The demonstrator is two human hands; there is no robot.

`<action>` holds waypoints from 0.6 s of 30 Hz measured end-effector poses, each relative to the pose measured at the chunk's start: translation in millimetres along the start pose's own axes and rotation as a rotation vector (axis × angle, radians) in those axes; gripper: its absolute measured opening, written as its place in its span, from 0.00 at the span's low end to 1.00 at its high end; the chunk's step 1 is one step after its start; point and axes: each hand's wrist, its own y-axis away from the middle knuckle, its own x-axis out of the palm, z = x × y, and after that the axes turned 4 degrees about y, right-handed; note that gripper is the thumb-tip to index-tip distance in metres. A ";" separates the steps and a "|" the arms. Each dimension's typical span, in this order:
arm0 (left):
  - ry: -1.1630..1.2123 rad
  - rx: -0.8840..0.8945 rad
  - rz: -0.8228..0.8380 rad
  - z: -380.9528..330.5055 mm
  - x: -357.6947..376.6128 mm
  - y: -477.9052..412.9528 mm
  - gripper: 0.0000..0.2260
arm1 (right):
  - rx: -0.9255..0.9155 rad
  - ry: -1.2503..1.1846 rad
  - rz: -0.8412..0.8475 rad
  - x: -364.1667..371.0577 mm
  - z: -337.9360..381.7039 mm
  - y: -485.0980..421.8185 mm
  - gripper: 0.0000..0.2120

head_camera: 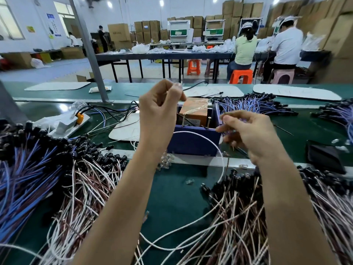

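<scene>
Round ceiling lamps (161,2) and daylight from the windows (10,22) at the left light the hall brightly and evenly, so shadows stay soft (the darkest lies under the forearms on the green bench (172,203)). A pale patch of glare sits on the bench's far strip beside the post (89,54). The wide lens bows straight lines and smears the cartons (336,41) at the right edge, and motion slightly blurs the fingertips of the left grip (160,111).

No text is legible. The orange box (198,116), between the left hand (159,111) and the right hand (248,134), bears a dark printed line, too blurred to read. Far beyond the left hand, posters (50,16) and a carton (118,33) show marks, also unreadable.
</scene>
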 end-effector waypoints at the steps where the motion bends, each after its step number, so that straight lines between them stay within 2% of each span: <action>1: -0.011 -0.033 0.054 -6.2 -0.4 1.0 0.13 | -0.061 -0.041 0.011 -5.1 13.2 8.9 0.03; 4: 0.007 -0.087 0.288 -21.4 -16.3 3.5 0.12 | -0.248 -0.114 0.158 -18.6 45.5 41.6 0.05; 6: 0.035 -0.233 0.651 -30.7 -40.5 5.0 0.08 | -0.305 -0.015 0.375 -21.7 58.1 61.0 0.07; 9: -0.133 -0.598 1.369 -36.8 -80.8 9.7 0.11 | -0.205 0.324 0.912 -14.8 60.4 73.9 0.12; 10: -0.239 -0.661 1.532 -35.2 -92.5 12.4 0.12 | -0.180 0.430 1.032 -10.3 58.8 74.5 0.14; 11: -0.334 -0.701 1.597 -33.3 -102.0 16.1 0.12 | -0.176 0.494 1.087 -5.2 56.7 73.7 0.16; 13: -0.443 -0.767 1.481 -30.0 -114.1 23.9 0.10 | -0.193 0.518 1.087 3.0 53.6 71.8 0.19; 15: -0.483 -0.752 1.200 -28.0 -116.4 33.9 0.09 | -0.195 0.490 1.063 6.3 51.5 69.9 0.20; 17: -0.579 -0.564 0.941 -29.1 -102.5 50.6 0.07 | -0.183 0.480 1.022 6.3 49.1 67.6 0.21; 18: -0.617 -0.458 0.871 -31.0 -90.7 62.8 0.04 | -0.174 0.489 0.997 6.1 48.1 66.5 0.22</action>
